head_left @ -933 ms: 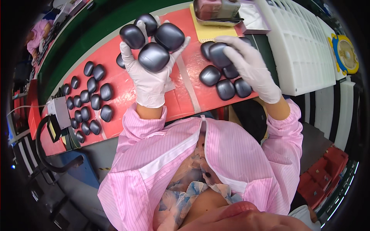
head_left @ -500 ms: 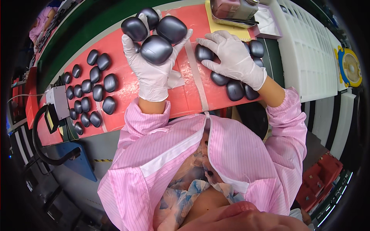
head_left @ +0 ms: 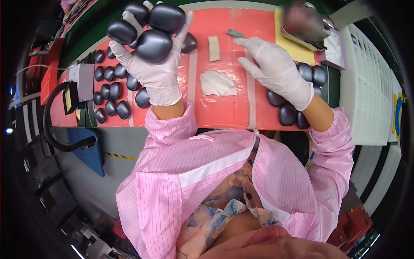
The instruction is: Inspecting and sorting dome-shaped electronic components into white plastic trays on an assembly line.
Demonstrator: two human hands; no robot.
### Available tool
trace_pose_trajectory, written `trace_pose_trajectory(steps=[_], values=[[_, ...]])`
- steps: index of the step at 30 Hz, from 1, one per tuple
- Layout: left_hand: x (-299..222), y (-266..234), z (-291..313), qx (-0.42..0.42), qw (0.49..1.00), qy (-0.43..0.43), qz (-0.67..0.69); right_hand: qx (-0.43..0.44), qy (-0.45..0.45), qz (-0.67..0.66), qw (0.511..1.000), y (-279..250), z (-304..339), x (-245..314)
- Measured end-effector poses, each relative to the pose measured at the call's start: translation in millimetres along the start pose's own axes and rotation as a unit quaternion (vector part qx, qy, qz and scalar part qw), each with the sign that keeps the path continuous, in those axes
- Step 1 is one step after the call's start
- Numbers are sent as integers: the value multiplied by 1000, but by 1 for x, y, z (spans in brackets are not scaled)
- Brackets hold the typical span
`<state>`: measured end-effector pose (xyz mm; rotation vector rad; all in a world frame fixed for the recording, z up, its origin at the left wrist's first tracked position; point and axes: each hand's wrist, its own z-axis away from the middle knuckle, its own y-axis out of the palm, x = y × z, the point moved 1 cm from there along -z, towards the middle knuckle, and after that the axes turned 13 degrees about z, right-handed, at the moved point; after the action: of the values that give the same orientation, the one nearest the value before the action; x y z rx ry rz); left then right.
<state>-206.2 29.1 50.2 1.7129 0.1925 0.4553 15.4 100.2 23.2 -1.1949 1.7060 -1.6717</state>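
Observation:
In my gloved left hand [head_left: 157, 77], raised over the red mat, several dark grey rounded cases rest on the palm and between the fingers. The nearest of these cases [head_left: 154, 46] lies across the palm; a wider case [head_left: 167, 18] sits beyond it. Another case [head_left: 189, 43] shows just right of that hand, and I cannot tell if it touches the mat. My gloved right hand [head_left: 276, 71] has its fingers stretched out and holds nothing visible. Its fingertips are close to a small grey-green block [head_left: 235, 33]. Under and beside its wrist lies a group of cases [head_left: 288, 114].
Rows of similar cases [head_left: 115, 90] lie on the red mat [head_left: 215, 110] at left, beside a grey box [head_left: 81, 80]. A folded white cloth [head_left: 217, 83] and cream strip [head_left: 214, 48] lie mid-mat. At right are a yellow pad [head_left: 297, 52], tissue box [head_left: 334, 54] and white ribbed trays [head_left: 366, 86].
My right hand has come off the cases and reached toward the grey-green block. The case by its fingers is gone from there; one now shows beside my left hand. The view has shifted.

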Motion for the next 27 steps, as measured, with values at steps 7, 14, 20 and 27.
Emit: trace_pose_trajectory(steps=[7,14,20,27], values=[[-24,-13,-1,-6,983,153,-100,67,-20,1,998,47,-100,45],[-23,-10,-2,-29,987,140,-78,4,-126,-172,977,79,-138,91],[-7,-16,-2,-11,988,124,-88,45,-72,-79,993,-6,-70,18],[-6,-37,-3,14,999,-51,-5,-261,382,72,883,-149,141,-266]])
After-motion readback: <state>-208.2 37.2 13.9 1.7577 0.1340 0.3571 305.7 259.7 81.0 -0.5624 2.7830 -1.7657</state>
